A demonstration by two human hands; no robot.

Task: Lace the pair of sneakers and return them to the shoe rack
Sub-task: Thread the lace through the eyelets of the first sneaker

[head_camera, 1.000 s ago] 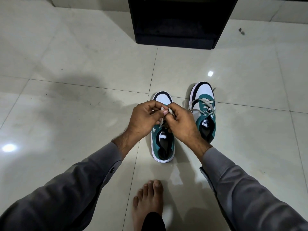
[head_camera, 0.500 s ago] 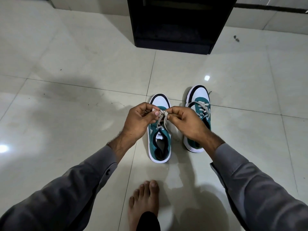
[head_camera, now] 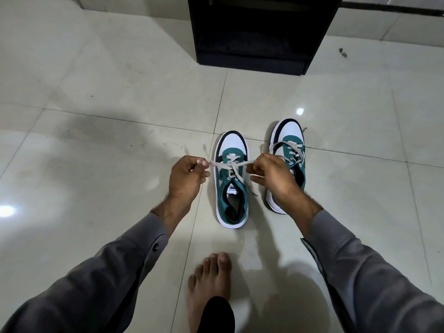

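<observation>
Pinching opposite ends of the lace (head_camera: pixel 230 164), the left hand (head_camera: pixel 186 175) and right hand (head_camera: pixel 271 175) flank the left sneaker (head_camera: pixel 231 188) — the lace stretched taut between them.

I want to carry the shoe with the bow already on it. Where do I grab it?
Probably the heel end of the teal-and-white sneaker on the right, coming from above and behind. Its heel faces the person, though the right hand hides much of it now. Gripping there keeps your fingers off the laces on top.
</observation>
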